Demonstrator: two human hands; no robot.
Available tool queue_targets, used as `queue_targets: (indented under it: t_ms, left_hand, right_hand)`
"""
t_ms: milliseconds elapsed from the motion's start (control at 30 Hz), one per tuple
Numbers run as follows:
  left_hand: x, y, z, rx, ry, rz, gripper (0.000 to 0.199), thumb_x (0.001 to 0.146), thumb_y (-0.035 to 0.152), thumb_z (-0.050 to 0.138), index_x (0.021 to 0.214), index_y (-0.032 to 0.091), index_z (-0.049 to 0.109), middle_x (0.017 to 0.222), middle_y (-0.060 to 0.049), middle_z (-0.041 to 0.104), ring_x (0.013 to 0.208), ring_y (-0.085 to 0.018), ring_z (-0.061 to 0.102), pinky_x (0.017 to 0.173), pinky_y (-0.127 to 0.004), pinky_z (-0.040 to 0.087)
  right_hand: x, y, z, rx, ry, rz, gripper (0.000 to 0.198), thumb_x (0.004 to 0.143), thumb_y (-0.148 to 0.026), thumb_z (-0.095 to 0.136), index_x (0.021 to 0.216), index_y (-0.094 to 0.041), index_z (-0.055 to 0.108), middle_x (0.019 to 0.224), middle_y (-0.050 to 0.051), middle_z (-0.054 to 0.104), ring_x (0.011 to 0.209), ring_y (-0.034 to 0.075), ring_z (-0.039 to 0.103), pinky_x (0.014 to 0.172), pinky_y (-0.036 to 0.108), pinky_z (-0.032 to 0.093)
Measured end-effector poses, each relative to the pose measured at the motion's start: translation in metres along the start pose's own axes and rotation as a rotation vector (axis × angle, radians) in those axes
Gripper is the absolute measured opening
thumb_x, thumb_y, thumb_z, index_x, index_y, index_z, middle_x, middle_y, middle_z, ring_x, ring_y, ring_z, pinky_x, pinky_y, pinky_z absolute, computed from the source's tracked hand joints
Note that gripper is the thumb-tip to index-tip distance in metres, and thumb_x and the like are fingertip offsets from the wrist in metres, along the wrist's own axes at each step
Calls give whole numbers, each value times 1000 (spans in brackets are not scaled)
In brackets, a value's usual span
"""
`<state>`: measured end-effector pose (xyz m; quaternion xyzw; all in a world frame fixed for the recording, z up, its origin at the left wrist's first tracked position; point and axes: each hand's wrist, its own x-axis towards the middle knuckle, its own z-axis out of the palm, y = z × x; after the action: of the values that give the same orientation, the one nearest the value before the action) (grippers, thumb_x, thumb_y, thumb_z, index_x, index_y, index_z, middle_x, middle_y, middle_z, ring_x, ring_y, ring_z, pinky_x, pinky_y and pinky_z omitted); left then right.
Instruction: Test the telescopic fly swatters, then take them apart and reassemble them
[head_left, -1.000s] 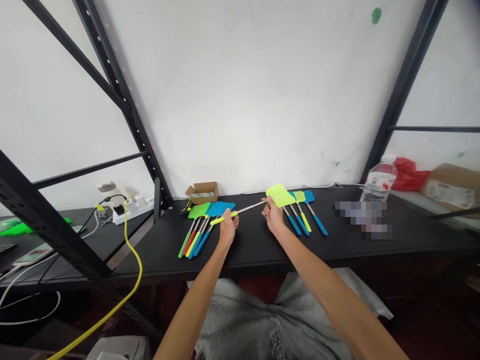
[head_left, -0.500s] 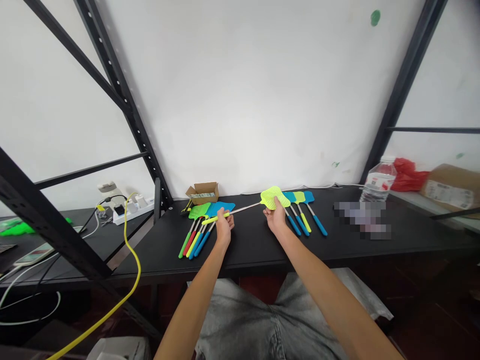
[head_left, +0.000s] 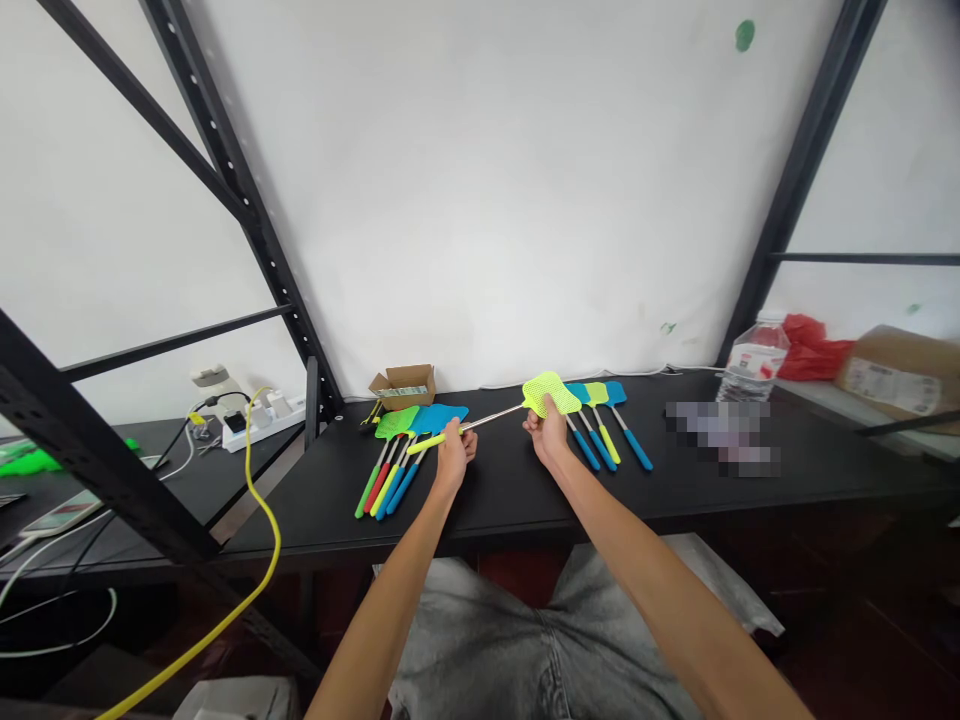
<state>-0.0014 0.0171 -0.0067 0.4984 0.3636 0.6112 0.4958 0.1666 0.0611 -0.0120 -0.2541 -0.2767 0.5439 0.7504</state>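
A yellow fly swatter (head_left: 550, 391) with a perforated head and a metal rod is held above the black table, lying sideways between both hands. My left hand (head_left: 454, 457) is closed around the upper end of its handle, where the rod begins. My right hand (head_left: 549, 432) pinches the edge of its head, thumb on top. To the left, several fly swatters (head_left: 395, 422) with green, red, yellow and blue handles lie fanned out. More blue and yellow swatters (head_left: 615, 393) rest on the right, partly hidden behind the held head.
A small open cardboard box (head_left: 409, 388) sits behind the left swatters. A clear plastic bottle (head_left: 752, 360), a red bag (head_left: 814, 350) and a cardboard parcel (head_left: 896, 380) are at the right. On the left are a power strip (head_left: 262, 425), a yellow cable (head_left: 274, 520) and black rack posts (head_left: 281, 270).
My left hand has slid slightly to the right along the swatter, from the handle toward the rod. The right hand keeps its pinch on the head. The view has shifted a little.
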Motion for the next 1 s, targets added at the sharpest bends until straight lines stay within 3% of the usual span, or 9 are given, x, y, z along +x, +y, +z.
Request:
queue_targets:
  t_ms: [567, 1000]
  left_hand:
    - [2, -5, -3, -6, 18, 24, 49, 88, 54, 36, 51, 21, 30, 43, 6, 23, 39, -6, 16, 40, -21, 10]
    - [1, -5, -3, 3, 20, 67, 53, 89, 58, 35, 52, 20, 30, 43, 5, 24, 39, -6, 17, 40, -21, 11]
  right_hand:
    - [-14, 1, 9, -178, -267, 45, 46, 78, -63, 57, 84, -19, 64, 46, -5, 44, 42, 10, 36, 44, 24, 30]
    - [-19, 6, 11, -175, -411, 140, 52, 76, -69, 56, 87, -19, 66, 48, -5, 46, 45, 11, 40, 47, 24, 32]
